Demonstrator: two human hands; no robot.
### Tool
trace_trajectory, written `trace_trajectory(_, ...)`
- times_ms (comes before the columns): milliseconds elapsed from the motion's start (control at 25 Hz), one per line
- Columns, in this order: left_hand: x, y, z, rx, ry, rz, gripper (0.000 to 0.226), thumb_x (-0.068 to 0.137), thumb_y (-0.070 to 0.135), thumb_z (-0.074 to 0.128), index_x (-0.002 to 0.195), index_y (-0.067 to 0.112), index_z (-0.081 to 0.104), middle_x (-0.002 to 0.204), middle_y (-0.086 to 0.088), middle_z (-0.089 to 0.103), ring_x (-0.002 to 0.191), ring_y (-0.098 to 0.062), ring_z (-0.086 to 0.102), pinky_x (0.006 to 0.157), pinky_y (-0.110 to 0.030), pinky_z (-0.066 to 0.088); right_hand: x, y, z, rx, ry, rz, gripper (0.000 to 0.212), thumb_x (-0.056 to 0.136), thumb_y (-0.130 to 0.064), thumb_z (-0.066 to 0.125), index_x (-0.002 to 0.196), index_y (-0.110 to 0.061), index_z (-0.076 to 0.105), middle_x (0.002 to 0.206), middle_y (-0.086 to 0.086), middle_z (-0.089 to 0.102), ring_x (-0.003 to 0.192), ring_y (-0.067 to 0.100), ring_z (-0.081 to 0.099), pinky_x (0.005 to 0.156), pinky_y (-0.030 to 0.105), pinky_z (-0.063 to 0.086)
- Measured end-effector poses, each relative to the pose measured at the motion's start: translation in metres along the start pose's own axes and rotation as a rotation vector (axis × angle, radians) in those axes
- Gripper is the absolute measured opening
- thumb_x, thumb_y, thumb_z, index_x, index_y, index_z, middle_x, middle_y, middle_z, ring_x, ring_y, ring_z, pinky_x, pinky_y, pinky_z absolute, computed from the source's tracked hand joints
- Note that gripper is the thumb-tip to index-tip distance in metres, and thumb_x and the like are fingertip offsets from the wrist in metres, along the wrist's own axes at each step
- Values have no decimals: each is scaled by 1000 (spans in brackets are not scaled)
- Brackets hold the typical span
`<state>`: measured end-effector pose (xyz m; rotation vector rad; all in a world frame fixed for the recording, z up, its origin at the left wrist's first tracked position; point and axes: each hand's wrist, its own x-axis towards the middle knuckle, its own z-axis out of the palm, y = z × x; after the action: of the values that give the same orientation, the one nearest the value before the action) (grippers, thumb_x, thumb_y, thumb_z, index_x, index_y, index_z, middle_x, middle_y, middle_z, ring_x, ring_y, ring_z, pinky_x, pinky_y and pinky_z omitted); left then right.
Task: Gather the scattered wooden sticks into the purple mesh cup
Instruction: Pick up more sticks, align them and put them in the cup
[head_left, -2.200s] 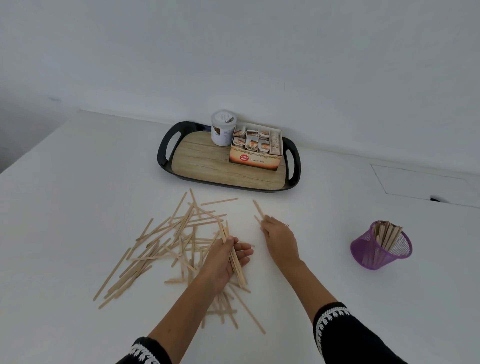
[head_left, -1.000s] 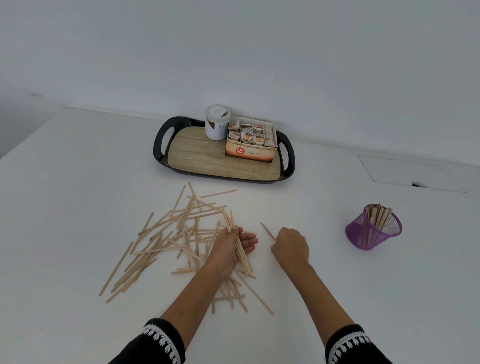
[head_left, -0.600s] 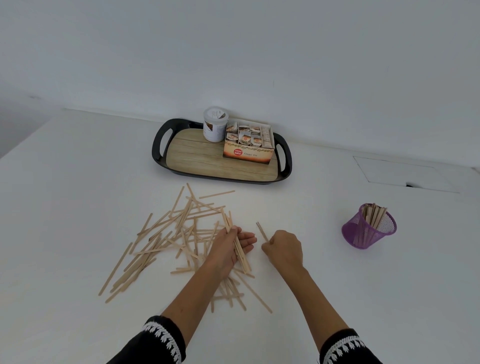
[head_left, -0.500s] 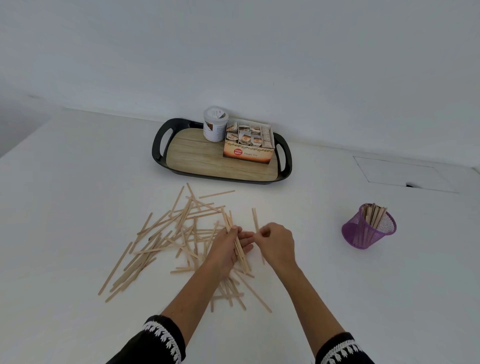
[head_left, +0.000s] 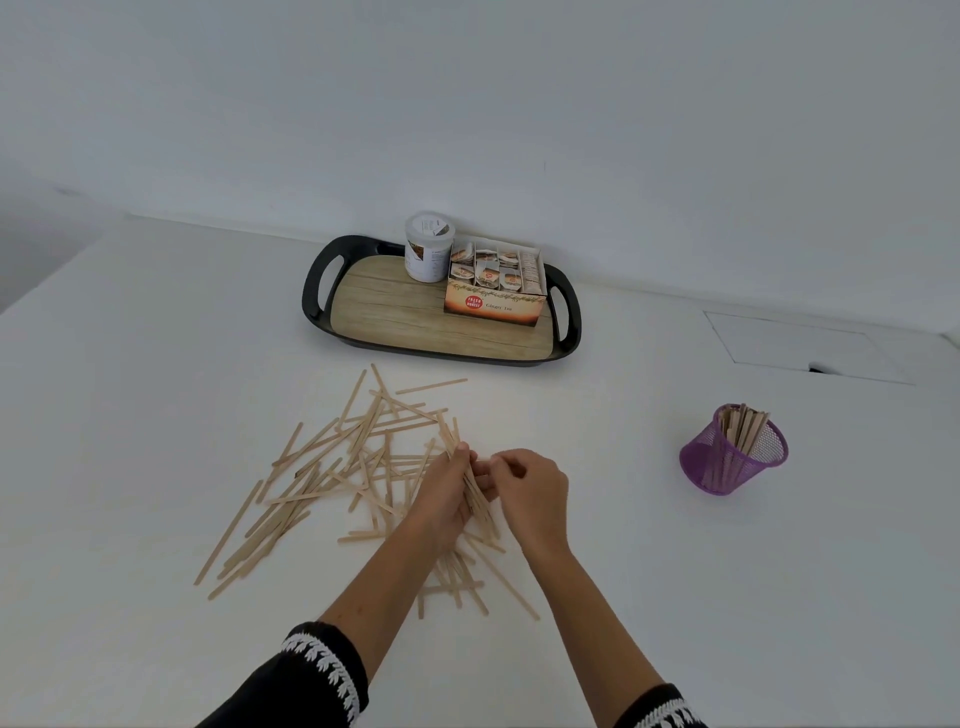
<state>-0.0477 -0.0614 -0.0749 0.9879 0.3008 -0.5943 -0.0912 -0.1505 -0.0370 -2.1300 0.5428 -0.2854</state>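
My left hand (head_left: 445, 499) grips a bundle of sticks (head_left: 470, 483); right hand (head_left: 530, 488) is pinched at the bundle, fingers touching it. Rest of pile (head_left: 332, 467) lies left of my hands, cup (head_left: 732, 452) well to the right. Sticks look light, stiff, slippery, so I'd grip mid-length, w/ firm squeeze.

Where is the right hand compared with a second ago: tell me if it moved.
Yes. The right hand has shifted left, toward the left hand and its bundle of sticks, closing the gap and moving further from the purple mesh cup.
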Motion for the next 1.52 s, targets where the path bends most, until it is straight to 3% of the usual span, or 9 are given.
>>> trace_trajectory(320,-18,24,22,136,-69,178,45,93,38,57,58,19,35,47,4,28,37,-9,22,35,-21,22,-11,14,-10,941,138,667,12,90,-11,58,82,-5,64,72,8,64,67,18,60,65,27,52)
trace_trajectory(480,-30,36,42,212,-198,397,51,91,32,61,50,15,35,41,3,31,33,-9,22,34,-19,21,-19,-4,0,1392,-84,898,29,99,-21,43,91,0,61,86,12,66,78,21,64,76,33,51)
trace_trajectory(680,-36,30,48,258,-180,561,58,79,43,74,56,4,37,39,-4,37,35,-14,30,39,-24,28,-22,-29,5,1729,-346,817,37,98,-18,30,73,-9,56,70,5,58,71,16,59,68,26,48)
trace_trajectory(840,-33,20,49,211,-102,538,58,73,48,79,54,7,43,41,-10,38,37,-19,28,41,-26,23,-26,-46,2,1755,-335,694,37,90,-22,42,56,-14,51,50,-2,51,48,9,55,50,22,49)
trace_trajectory(1000,-39,22,49,331,-86,532,58,74,55,74,50,16,38,39,-1,34,36,-13,30,38,-23,27,-34,-50,1,1943,-257,670,24,68,-16,56,48,-11,44,49,2,41,45,14,48,49,25,45)
trace_trajectory(1120,-43,30,49,388,-94,524,56,84,53,61,46,18,40,39,0,40,33,-10,32,37,-19,30,-31,-41,-5,1693,-315,779,30,91,-12,40,62,-12,45,59,1,39,54,13,41,58,23,38)
trace_trajectory(1240,-43,32,55,299,-59,486,56,96,42,49,45,18,46,48,-7,54,36,-14,43,40,-22,35,-30,-28,-15,1438,-306,710,33,96,-9,36,69,-7,55,63,5,55,55,14,56,56,25,50)
trace_trajectory(1360,-37,25,67,211,-1,472,57,99,36,41,48,16,55,75,-13,72,68,-23,69,60,-29,52,-25,-15,-35,1356,-227,636,29,98,-10,43,87,3,66,83,17,71,77,24,70,66,31,59)
trace_trajectory(1520,-27,14,88,223,23,478,59,101,36,32,53,19,62,96,-5,75,98,-16,68,86,-38,45,-14,11,-75,1177,-174,508,20,91,-15,60,91,-1,74,97,17,73,94,27,71,77,29,59)
